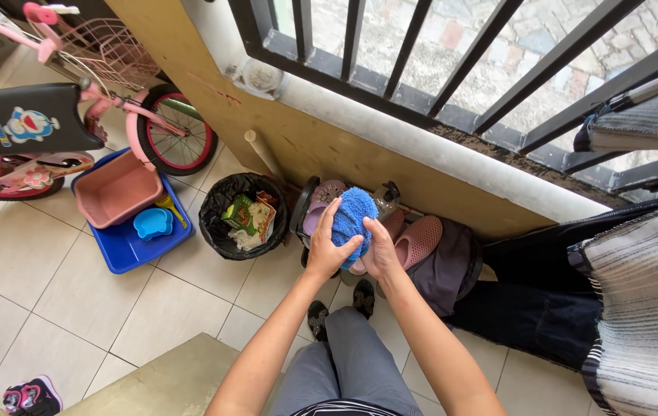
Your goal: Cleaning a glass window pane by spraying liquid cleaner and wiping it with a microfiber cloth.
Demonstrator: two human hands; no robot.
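Nearest to the camera, grey trousers (348, 370) and two bare forearms are seen from above, with dark shoes (340, 308) on the tiled floor (28, 262). A fluffy blue cloth (350, 221) is held between both hands in front of the body, above the footwear by the wall. The left hand (327, 245) is closed around the left side of the cloth, with the fingers curled over its edge. The right hand (381, 248) is pressed on the lower right part of it, with the fingers bent; the cloth is gripped there too.

Below the cloth, pink perforated clogs (418, 240) and a purple slipper (321, 202) are placed beside the yellowish wall. A black bin (225, 223) lined with a bag is found to the left of them, with paper packaging inside. Further left, a blue tub (124, 248) is set on the floor, and a pink basin (117, 189) and a small blue dish (152, 223) are kept in it. A pink child's bicycle (74, 108) with a basket is parked behind the tub. At the right, dark and striped fabric (637, 293) is hung near the black window bars (452, 69).
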